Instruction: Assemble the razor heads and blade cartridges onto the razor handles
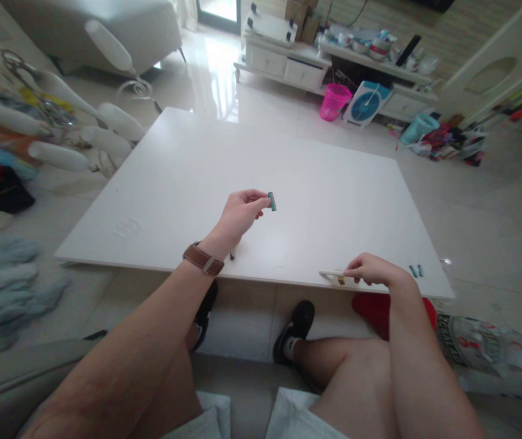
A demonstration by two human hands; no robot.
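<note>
Head view, middle of the frame: the small teal cartridge (272, 202) is upright and slightly tilted, with dark edging and a paler strip along its length. My left hand (237, 213) pinches it, thumb and forefinger closed on its left side, raised over the white table (243, 152). Down to the right, my right hand (375, 269) has its fingers drawn together on the end of a pale stick (329, 273), right by the near edge; a gold-brown piece (341, 281) sits just under it, and I can't tell whether my fingers touch that too.

From my left hand I have broad room across the tabletop to the far edge; at my right there's little before the near edge. Two teal pieces (416, 271) lie close to the lower right corner, and a small dark piece (232, 255) lies beside my left wrist. Farther out, a pink basket (334, 102) stands upper right and a light blue basket (420, 128) leans over; I can't make out either one's contents. A printed bag (485, 344) sits lower right.
</note>
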